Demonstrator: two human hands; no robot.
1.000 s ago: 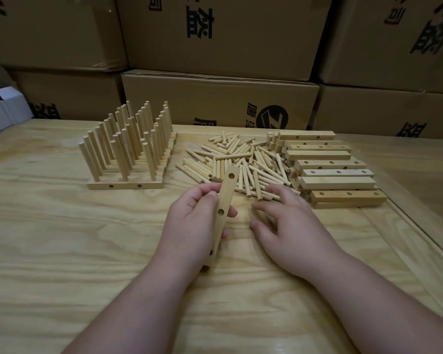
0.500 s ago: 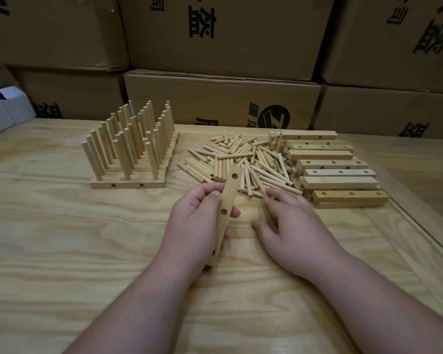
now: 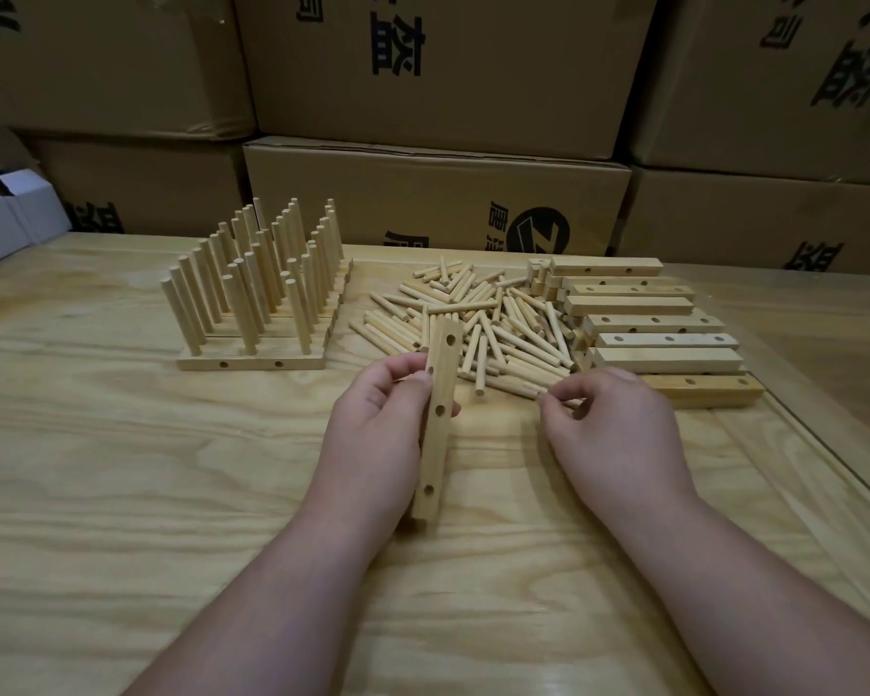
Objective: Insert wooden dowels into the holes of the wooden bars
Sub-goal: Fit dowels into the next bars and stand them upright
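The head view looks down on a pale plywood table (image 3: pixel 121 494). The left hand (image 3: pixel 372 439) grips a wooden bar (image 3: pixel 437 424) near its middle, thumb on the near left edge and fingers curled round behind. The bar is raised off the table and runs away from the person, tilted a little to the right, with 3 holes showing along its upper face. Its far end overlaps the near edge of the loose dowel pile (image 3: pixel 478 329).

The right hand (image 3: pixel 619 434) sits just right of the bar, apart from it, at the near right edge of the pile. Its fingers are curled in toward the thumb, and the tips appear to pinch the end of a dowel (image 3: pixel 521 388) that lies among the others; the hold itself is too small to tell for sure.

To the right of the pile lies a stack of empty bars (image 3: pixel 659 339), set crosswise, several with holes on their visible faces. To the left stand the finished bars (image 3: pixel 252 365), laid side by side with dowels upright in them; the nearest one shows 2 side holes. Brown cardboard boxes (image 3: pixel 438 203) with black print are stacked behind the table, and a white box (image 3: pixel 1 223) shows at the far left.
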